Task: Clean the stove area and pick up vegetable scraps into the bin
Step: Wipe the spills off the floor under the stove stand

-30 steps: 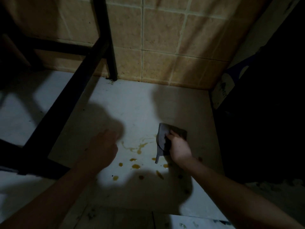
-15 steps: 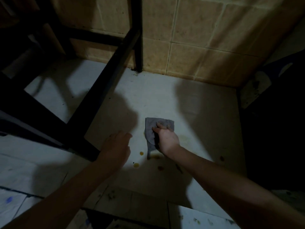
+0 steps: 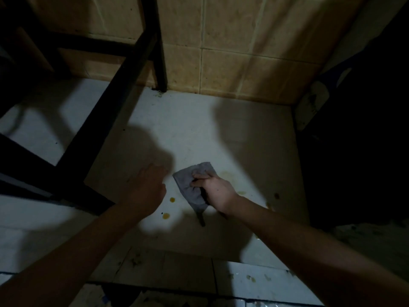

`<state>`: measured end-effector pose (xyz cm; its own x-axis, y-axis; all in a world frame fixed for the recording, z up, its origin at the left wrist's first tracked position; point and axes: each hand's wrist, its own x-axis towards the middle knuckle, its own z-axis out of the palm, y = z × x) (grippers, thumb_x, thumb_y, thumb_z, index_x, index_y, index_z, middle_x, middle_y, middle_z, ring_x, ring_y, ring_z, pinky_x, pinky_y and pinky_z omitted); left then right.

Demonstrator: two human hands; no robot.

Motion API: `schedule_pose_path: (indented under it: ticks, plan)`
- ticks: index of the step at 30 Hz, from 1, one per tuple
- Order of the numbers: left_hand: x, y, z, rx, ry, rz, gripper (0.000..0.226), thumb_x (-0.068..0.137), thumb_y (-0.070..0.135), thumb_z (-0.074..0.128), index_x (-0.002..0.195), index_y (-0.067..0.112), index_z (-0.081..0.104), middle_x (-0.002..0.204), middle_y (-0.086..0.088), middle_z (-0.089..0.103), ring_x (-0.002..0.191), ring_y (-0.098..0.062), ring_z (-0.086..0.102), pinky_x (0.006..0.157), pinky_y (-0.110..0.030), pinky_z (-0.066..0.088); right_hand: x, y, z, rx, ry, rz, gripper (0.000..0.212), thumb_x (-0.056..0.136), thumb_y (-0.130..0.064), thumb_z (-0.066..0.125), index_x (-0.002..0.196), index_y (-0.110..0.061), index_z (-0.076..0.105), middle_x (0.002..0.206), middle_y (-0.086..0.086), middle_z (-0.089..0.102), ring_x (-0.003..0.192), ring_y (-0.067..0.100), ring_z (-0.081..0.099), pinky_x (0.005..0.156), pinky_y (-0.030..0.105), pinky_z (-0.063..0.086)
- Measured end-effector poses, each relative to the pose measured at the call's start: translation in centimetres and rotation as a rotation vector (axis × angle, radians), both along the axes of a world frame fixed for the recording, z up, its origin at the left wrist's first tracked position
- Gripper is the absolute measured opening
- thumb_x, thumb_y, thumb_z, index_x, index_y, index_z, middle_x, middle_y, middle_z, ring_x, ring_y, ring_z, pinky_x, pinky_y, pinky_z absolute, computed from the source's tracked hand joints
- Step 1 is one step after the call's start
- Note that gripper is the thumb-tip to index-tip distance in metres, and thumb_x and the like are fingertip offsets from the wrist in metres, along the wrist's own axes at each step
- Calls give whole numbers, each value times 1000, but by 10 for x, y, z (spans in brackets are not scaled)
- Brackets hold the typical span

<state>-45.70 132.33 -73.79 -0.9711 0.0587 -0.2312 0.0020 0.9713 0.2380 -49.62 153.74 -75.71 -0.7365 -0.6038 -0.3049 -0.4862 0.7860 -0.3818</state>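
cloth (image 3: pixel 192 185) partly under fingers, right side lost in darkness

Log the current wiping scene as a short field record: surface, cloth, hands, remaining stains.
surface: white countertop below tan tiled wall
cloth: crumpled grey rag, pressed on the countertop
right hand: gripping the rag
left hand: loosely closed, empty, beside the rag
remaining stains: orange-brown droplets between the hands, a dark spot to the right
frame: black metal stand at left
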Motion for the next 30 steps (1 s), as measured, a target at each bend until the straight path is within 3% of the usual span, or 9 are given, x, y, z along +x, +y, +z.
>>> schedule_pose_path:
  ticks: [6, 11, 14, 17, 23, 25, 30]
  plan:
    - [1, 35, 14, 55, 105, -90, 41, 90, 18, 52, 130, 16, 50, 132, -8, 51, 119, -26, 48, 103, -39, 36, 13, 51, 2, -17, -38, -225, 54, 86, -12, 58, 135, -31, 49, 151, -2, 36, 138, 22, 34, 109, 33, 36]
    - [-4, 61, 21, 35, 83, -189, 42, 84, 14, 53, 127, 14, 51, 131, -9, 51, 123, -26, 46, 105, -40, 36, 16, 97, -11, -46, -41, -464, 55, 87, 4, 46, 137, -19, 49, 154, 1, 30, 141, 21, 29, 114, 26, 22]
    - [-4, 70, 23, 60, 84, -247, 43, 83, 17, 48, 126, 12, 52, 129, -11, 51, 120, -29, 50, 103, -41, 37, 24, 118, -15, -149, -98, -624, 47, 92, 7, 42, 136, -9, 48, 153, 12, 30, 143, 27, 24, 118, 36, 19]
    - [-3, 75, 28, 74, 90, -286, 43, 84, 19, 48, 126, 9, 53, 128, -13, 52, 116, -30, 53, 101, -41, 39, 33, 139, -18, -154, -67, -682, 49, 88, 6, 43, 134, -10, 50, 151, 14, 32, 142, 32, 23, 117, 43, 21]
    - [-3, 81, 35, 77, 84, -345, 57, 81, 34, 32, 128, 8, 52, 130, -12, 50, 114, -29, 54, 100, -40, 38, 59, 145, -20, -90, -47, -754, 44, 100, -2, 34, 143, -9, 35, 157, 9, 20, 144, 24, 21, 118, 35, 15]
    - [-2, 80, 35, 86, 94, -345, 53, 84, 33, 35, 127, 7, 52, 130, -13, 50, 114, -30, 54, 101, -41, 38, 75, 147, -23, -90, -31, -785, 49, 98, 1, 34, 144, -16, 36, 157, 4, 19, 143, 21, 23, 119, 35, 18]
    - [4, 72, 35, 120, 85, -360, 63, 79, 37, 26, 120, 0, 57, 120, -20, 55, 110, -36, 55, 97, -45, 42, 96, 137, -13, -10, 36, -831, 59, 93, 2, 38, 143, -28, 37, 156, 1, 25, 129, 25, 46, 104, 37, 42]
